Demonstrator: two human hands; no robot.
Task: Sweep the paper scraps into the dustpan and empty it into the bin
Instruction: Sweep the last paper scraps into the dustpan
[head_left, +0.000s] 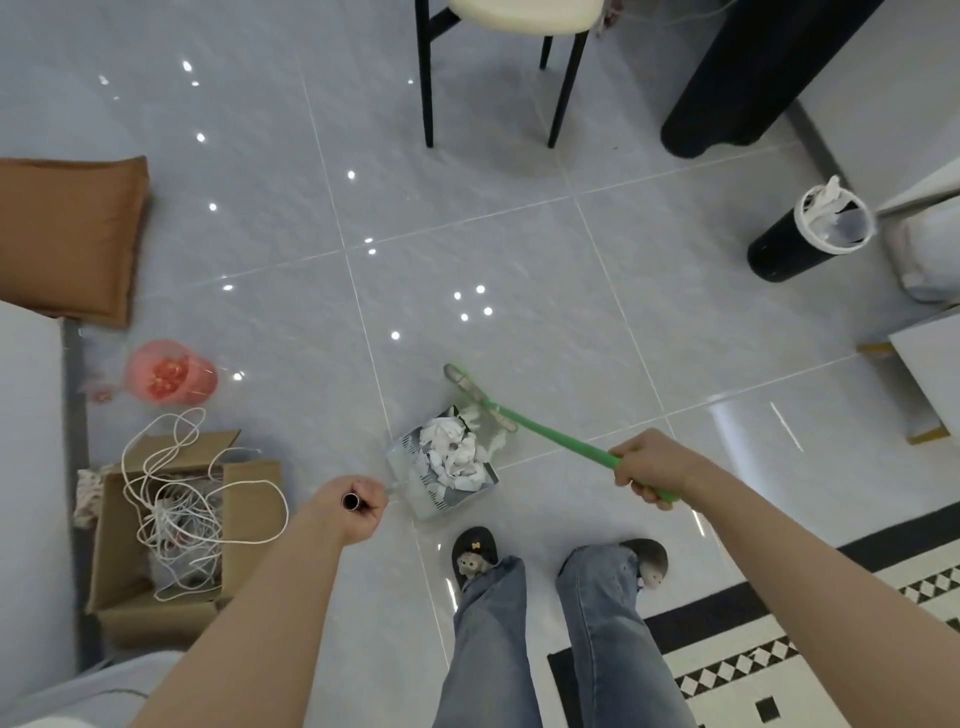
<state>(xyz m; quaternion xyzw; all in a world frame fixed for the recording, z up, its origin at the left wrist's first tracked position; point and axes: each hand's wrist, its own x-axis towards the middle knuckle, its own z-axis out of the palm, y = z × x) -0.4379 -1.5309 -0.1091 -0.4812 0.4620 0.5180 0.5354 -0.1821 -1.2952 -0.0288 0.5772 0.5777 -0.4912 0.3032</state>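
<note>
Writing: you have no readable brand, label or lettering anywhere in view — the dustpan's dark-and-pale pattern is too small to make out as text.
Left hand (358, 506): your fingers are curled tight round the dustpan handle (351, 502), whose open tube end faces up at you.
Right hand (647, 464): you grip the green broom handle (561, 435) in a closed fist, the stick running down and away from you toward the floor (467, 234).
Dustpan (440, 470): it sits on the grey tiles just ahead of your feet, mouth turned toward the broom.
Paper scraps (454, 452): most of the white crumpled pieces lie heaped inside the dustpan; a few pale bits (blurred) show just at its mouth by the bristles.
Broom head (480, 397): it lies just beyond the dustpan's far edge; whether it touches the pan you cannot tell from here.
Bin (810, 228): a dark cylinder with a white liner, standing well apart from the dustpan, to your right and farther off.
Feet: your dark slippers (475, 558) and blue jeans (545, 649) are right behind the dustpan.
Left side: an open cardboard box (156, 519) with white cord (208, 499) spilling over it, a pink bag (171, 371) beyond it, and a brown cushion (67, 234) farther on.
Ahead: a chair (498, 31) with black legs and a cream seat.
Lower right: a black-and-white patterned mat (779, 649) beside your right leg.
</note>
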